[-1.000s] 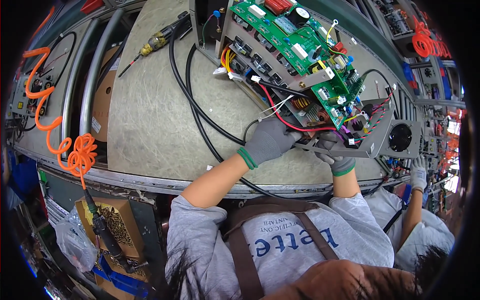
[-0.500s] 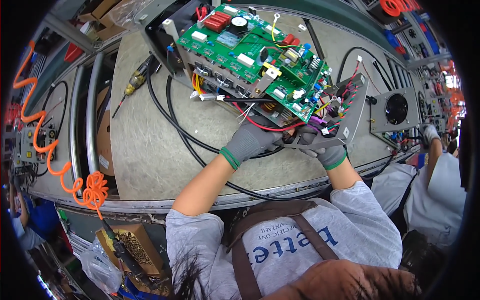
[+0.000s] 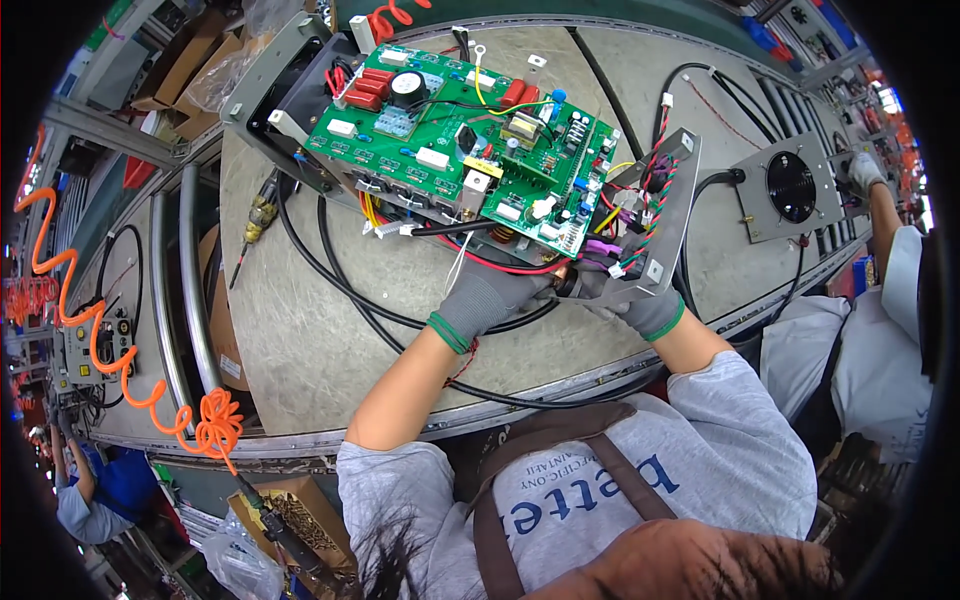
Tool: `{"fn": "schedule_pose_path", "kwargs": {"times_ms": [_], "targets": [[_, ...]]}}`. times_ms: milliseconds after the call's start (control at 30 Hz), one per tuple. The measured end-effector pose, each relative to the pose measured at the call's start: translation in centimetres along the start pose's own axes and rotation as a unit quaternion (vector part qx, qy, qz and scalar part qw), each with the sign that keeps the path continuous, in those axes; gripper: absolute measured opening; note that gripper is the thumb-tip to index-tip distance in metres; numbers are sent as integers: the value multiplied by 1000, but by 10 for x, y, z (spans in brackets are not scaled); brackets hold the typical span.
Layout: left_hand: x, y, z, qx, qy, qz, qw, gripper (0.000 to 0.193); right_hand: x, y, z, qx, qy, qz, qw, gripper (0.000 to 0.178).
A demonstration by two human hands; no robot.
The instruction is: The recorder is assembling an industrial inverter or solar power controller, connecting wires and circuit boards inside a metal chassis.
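A power unit with a green circuit board stands on the bench, its grey metal end panel leaning outward at the right. Wires run between board and panel. My left hand, in a grey glove with a green cuff, is under the red cable; its fingers close around a small part by the panel's lower corner, mostly hidden. My right hand, gloved alike, is wrapped round the panel's lower edge, with the thumb side toward the left hand. A copper-coloured piece shows between the hands.
A yellow-handled screwdriver lies left of the unit. Black cables loop over the bench. Metal rollers and an orange coiled hose are farther left. A fan panel stands at right, near another person's gloved hand.
The view has shifted, so the unit and bench sit differently in the picture. Both hands stay at the panel's lower corner. A red cord now shows by my left wrist.
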State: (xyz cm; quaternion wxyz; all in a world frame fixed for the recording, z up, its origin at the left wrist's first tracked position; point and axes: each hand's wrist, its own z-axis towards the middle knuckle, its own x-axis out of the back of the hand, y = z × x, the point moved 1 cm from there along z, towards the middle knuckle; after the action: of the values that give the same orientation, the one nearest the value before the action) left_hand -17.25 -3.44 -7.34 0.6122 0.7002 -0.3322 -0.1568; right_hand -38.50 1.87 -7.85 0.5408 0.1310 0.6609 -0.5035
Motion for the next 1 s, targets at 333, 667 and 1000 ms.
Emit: {"fn": "schedule_pose_path", "kwargs": {"times_ms": [333,667,1000], "targets": [[4,33,-6,146,-67,-67,985,26,-5,7,4,-19,262,-195,945,41],[4,39,-11,135,-36,-3,990,32,-16,-2,7,0,-6,62,998,40],[-2,24,-16,133,8,-62,989,32,-47,-7,20,0,44,-71,997,42]]}}
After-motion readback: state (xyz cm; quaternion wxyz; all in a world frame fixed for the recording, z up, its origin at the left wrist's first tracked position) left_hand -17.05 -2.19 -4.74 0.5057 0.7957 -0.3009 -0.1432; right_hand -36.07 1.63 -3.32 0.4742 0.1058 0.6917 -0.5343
